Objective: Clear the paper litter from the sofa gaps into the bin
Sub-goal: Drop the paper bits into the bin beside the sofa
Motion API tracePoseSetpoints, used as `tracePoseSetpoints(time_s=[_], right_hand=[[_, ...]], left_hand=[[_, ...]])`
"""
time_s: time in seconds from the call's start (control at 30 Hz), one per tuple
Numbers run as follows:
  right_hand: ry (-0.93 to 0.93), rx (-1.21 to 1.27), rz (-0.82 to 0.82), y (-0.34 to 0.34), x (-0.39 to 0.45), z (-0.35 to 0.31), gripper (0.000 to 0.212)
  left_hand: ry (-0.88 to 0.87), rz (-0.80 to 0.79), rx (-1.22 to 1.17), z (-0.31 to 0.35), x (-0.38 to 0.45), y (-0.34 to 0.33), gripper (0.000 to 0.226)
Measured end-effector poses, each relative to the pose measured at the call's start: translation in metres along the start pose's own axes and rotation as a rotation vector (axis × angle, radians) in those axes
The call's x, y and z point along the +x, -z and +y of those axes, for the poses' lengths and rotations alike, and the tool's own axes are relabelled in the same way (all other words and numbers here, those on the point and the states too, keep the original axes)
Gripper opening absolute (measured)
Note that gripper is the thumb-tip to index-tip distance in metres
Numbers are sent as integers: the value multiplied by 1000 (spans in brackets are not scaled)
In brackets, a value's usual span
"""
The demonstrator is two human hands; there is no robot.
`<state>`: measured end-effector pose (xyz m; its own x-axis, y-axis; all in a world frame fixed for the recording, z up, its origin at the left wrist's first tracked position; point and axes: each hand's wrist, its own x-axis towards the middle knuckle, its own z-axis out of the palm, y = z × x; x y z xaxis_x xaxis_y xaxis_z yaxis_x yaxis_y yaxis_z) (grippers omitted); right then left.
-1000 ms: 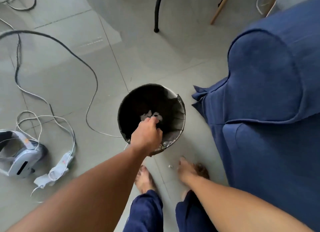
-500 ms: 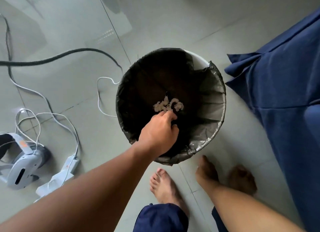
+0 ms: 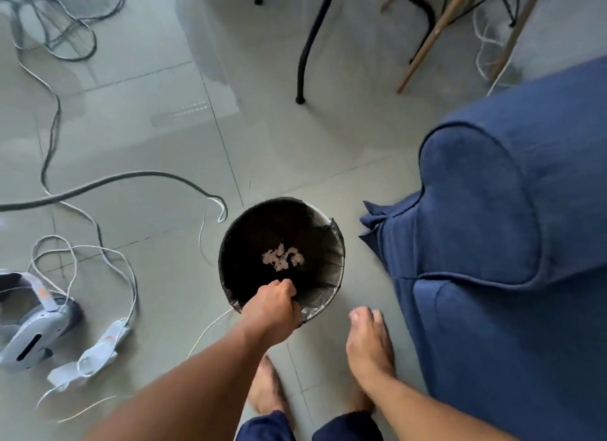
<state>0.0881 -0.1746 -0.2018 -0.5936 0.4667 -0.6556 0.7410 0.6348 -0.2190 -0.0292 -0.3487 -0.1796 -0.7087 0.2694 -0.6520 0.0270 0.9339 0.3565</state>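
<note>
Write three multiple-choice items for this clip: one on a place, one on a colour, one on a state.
1. Where do the paper scraps lie?
A. on the sofa
B. at the bottom of the bin
C. on the floor tiles

2. What colour is the sofa?
A. dark blue
B. red
C. grey

3. What is the left hand doing?
A. lying flat on the floor
B. pulling a cable
C. curled at the near rim of the bin

Key: 1 B, the pale scraps sit inside the black liner; 2 A, its fabric is navy; 3 C, the fingers bend over the rim's near edge.
</note>
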Motion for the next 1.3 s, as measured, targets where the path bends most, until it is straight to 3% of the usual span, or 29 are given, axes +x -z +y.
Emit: tracePoseSetpoints(time_s=[0.13, 0.33, 0.53, 0.8, 0.93, 1.13, 1.3], right_hand=[[183, -120, -37, 61, 5, -59, 16], [227, -37, -184, 118, -10, -143, 24], [241, -66, -280, 137, -17, -176, 43], [159, -26, -265, 152, -40, -166, 56], [117, -5, -276, 175, -60, -147, 51], [24, -8, -241, 240, -110, -102, 30], [-49, 33, -94, 312, -131, -68, 30]], left_hand=[[21, 11, -3, 18, -14, 33, 30], [50, 15, -24, 29, -38, 83, 33], [50, 25, -32, 22, -52, 107, 27], [68, 6, 2, 24, -62, 116, 31], [22, -19, 68, 44, -68, 121, 29], [-133, -67, 113, 118, -95, 140, 36], [-307, -55, 201, 203, -102, 178, 28]])
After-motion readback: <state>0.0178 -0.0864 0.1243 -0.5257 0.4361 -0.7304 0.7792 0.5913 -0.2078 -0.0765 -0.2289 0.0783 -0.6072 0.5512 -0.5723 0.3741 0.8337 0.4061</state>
